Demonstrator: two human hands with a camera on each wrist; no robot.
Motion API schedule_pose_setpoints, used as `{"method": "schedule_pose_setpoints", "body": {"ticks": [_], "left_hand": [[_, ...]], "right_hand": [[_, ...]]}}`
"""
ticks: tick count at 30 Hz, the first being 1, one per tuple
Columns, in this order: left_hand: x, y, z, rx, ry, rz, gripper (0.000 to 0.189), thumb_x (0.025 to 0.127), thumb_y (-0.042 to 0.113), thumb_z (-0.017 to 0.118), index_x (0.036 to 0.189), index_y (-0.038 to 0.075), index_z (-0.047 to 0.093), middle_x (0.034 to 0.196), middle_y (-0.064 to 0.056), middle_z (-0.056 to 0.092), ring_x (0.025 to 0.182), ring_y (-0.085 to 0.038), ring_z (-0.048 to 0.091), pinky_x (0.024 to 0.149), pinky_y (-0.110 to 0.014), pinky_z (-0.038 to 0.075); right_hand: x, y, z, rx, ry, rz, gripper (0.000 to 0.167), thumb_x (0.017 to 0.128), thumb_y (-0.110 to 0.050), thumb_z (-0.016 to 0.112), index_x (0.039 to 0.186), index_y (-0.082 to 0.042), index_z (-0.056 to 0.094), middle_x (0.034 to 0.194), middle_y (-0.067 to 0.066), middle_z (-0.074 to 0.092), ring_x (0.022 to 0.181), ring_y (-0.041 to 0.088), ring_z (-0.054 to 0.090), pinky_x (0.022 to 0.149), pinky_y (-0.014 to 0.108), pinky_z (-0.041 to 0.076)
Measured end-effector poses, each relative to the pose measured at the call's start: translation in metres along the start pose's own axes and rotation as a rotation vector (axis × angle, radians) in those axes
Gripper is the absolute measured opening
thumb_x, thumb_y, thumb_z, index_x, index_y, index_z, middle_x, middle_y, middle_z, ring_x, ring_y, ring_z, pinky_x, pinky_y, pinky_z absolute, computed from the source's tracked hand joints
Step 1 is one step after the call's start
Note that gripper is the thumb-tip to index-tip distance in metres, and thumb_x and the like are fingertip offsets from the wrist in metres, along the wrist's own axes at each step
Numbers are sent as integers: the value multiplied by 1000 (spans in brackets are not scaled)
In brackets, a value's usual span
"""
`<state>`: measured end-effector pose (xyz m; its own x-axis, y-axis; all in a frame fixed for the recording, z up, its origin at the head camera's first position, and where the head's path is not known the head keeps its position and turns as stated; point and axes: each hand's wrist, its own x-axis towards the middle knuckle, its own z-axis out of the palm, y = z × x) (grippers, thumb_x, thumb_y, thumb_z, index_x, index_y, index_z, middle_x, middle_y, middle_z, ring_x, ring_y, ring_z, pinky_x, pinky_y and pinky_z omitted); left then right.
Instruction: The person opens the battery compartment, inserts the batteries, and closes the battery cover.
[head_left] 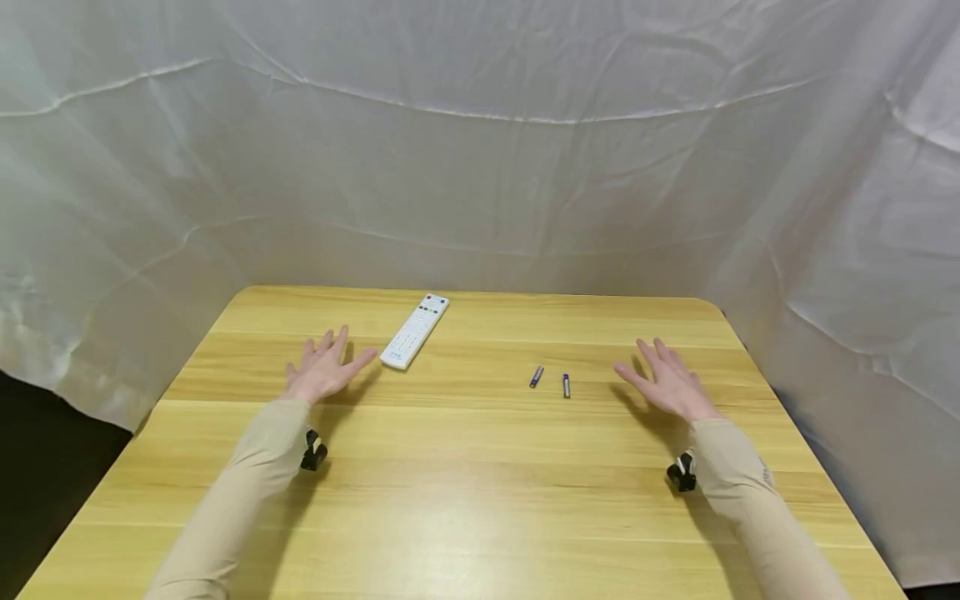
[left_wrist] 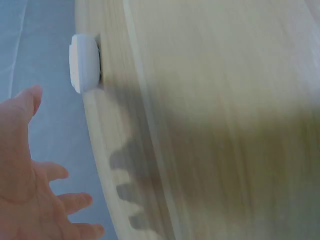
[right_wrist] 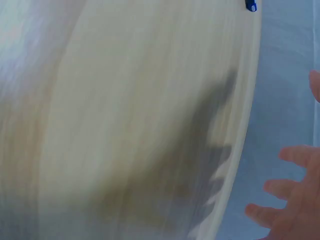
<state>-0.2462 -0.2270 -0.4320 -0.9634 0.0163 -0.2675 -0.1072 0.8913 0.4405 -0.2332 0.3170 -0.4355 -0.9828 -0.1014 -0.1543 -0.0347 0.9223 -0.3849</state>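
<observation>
A white remote control (head_left: 415, 332) lies slanted on the wooden table, its buttons facing up. Just left of it, my left hand (head_left: 322, 372) hovers above the wood with fingers spread and thumb pointing at the remote's lower end. In the left wrist view the remote (left_wrist: 85, 63) appears end-on beyond my thumb. Two small blue-and-silver batteries, one tilted (head_left: 536, 377) and one nearly straight (head_left: 566, 386), lie right of centre. My right hand (head_left: 669, 385) is held over the table to their right, fingers apart, holding nothing. One battery's blue end (right_wrist: 251, 5) shows at the top of the right wrist view.
The light wooden table (head_left: 450, 483) has rounded far corners. A pale cloth curtain (head_left: 480, 183) hangs behind it and along both sides. Each sleeved wrist carries a small black camera, one on the left (head_left: 313, 451) and one on the right (head_left: 682, 473).
</observation>
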Motion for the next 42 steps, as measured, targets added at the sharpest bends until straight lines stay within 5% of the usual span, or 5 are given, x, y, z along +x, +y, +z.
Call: {"method": "schedule_pose_setpoints", "body": {"ticks": [17, 29, 42], "left_hand": [[12, 39, 14, -34, -30, 27, 105, 95, 73, 39, 161, 1, 1, 168, -24, 4, 154, -50, 3, 120, -77, 6], [32, 62, 23, -1, 45, 45, 100, 94, 58, 57, 155, -10, 17, 152, -34, 37, 133, -49, 46, 111, -62, 44], [49, 83, 29, 43, 88, -6, 77, 91, 51, 65, 137, -8, 48, 133, -28, 51, 120, -43, 48, 100, -55, 49]], "right_hand": [[1, -20, 3, 184, -47, -90, 84, 104, -57, 38, 159, 2, 15, 163, 37, 0, 149, 59, 6, 119, 76, 10], [-1, -28, 12, 280, -30, -119, 78, 106, -51, 35, 157, 6, 19, 163, 37, 6, 150, 56, 9, 121, 74, 10], [-7, -35, 20, 352, -13, -86, 76, 106, -53, 33, 158, 1, 22, 165, 32, 7, 151, 54, 12, 120, 74, 11]]}}
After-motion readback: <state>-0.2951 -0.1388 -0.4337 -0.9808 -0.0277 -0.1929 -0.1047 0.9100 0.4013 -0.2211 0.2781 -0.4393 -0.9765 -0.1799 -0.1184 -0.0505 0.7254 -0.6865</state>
